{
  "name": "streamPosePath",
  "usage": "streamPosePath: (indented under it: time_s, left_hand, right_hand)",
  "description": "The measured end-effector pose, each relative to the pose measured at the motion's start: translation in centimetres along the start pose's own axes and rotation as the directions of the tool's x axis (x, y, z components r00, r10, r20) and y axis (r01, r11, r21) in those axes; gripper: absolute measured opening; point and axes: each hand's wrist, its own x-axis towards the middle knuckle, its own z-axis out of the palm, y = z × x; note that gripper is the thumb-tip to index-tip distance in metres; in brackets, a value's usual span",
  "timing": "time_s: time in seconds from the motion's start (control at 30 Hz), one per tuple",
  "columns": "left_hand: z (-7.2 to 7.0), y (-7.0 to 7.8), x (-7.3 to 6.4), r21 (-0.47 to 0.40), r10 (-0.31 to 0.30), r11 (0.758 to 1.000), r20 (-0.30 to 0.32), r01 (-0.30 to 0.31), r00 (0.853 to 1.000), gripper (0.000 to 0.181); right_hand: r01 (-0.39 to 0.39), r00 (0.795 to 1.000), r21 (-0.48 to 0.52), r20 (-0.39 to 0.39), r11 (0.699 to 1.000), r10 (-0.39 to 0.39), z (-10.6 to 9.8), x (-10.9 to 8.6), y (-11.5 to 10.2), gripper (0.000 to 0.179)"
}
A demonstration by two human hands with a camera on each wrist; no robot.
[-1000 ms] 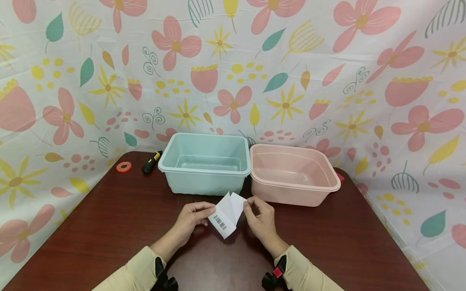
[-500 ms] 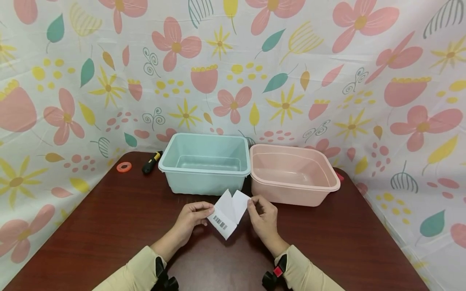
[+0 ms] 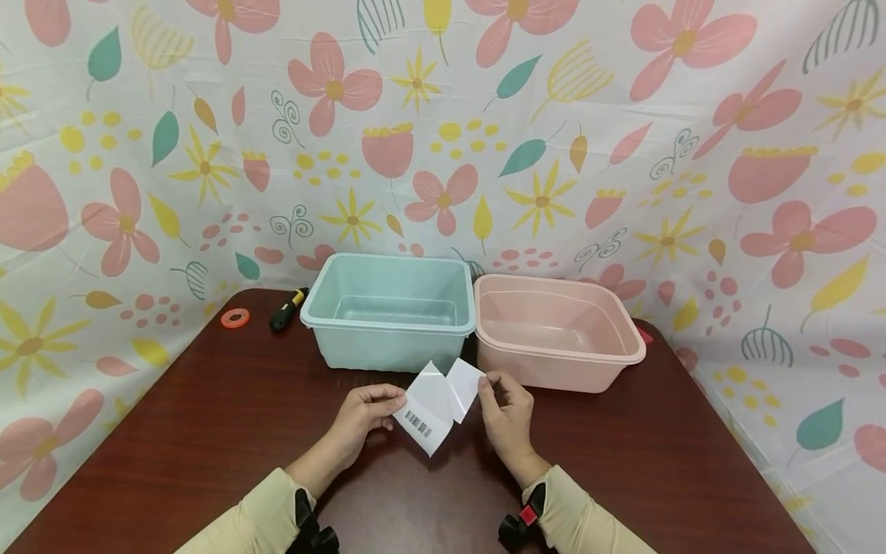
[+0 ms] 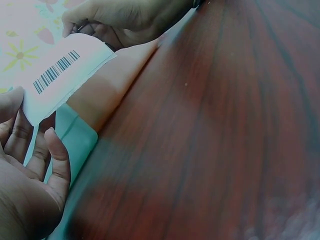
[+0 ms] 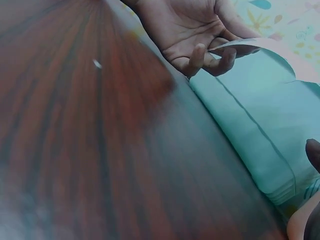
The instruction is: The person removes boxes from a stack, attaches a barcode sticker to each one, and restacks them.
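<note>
A white barcode paper (image 3: 422, 412) is held up over the table in front of the bins. My left hand (image 3: 363, 415) pinches its left edge between thumb and fingers, the other fingers spread behind. With thumb and forefinger, my right hand (image 3: 508, 412) grips a white flap (image 3: 465, 387) at the paper's right side. A V-shaped gap opens at the top between flap and main part, and the two meet lower down. In the left wrist view the printed barcode (image 4: 56, 71) faces the camera. The right wrist view shows the paper's curled edge (image 5: 272, 47) beyond the left fingers.
A light blue bin (image 3: 391, 338) and a pink bin (image 3: 554, 369) stand side by side behind the hands. At the back left lie a black and yellow tool (image 3: 287, 310) and an orange tape roll (image 3: 235, 318). A floral cloth (image 3: 443, 115) hangs behind the brown table (image 3: 208, 431).
My right hand has moved a little to the right, pulling the flap with it. The gap between flap and barcode part has widened. The left hand has barely moved.
</note>
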Motion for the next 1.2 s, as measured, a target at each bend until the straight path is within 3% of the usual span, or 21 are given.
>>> streamPosePath:
  time_s: [0.13,0.27,0.63,0.8,0.97,1.2]
  left_hand:
    - [-0.1,-0.1,0.1,-0.002,-0.002,1.0,0.004,0.002,1.0,0.019]
    - [-0.1,-0.1,0.2,-0.008,-0.006,1.0,0.009,0.006,1.0,0.02]
    - [0.0,-0.1,0.0,-0.006,-0.026,1.0,0.033,0.027,0.999,0.01]
    - [-0.2,-0.2,-0.1,-0.002,-0.031,0.999,0.112,0.032,0.993,0.007]
    - [-0.2,-0.3,-0.2,0.025,-0.016,1.0,0.219,0.01,0.976,0.007]
    - [-0.1,-0.4,-0.3,0.028,-0.01,1.0,0.265,0.002,0.964,0.009]
  right_hand:
    - [-0.038,0.998,0.016,-0.04,0.999,0.039,-0.1,-0.1,0.8,0.015]
    - [-0.058,0.997,0.028,-0.052,0.998,0.059,-0.3,0.5,-0.8,0.012]
    - [-0.047,0.997,0.034,-0.065,0.998,0.049,-0.4,0.7,-1.0,0.011]
    - [-0.056,0.996,0.046,-0.07,0.997,0.059,-0.4,0.6,-0.8,0.011]
    - [-0.081,0.995,0.052,-0.059,0.995,0.084,-0.5,0.7,-0.9,0.013]
    - [-0.099,0.992,0.053,-0.068,0.994,0.102,-0.6,0.7,-1.0,0.013]
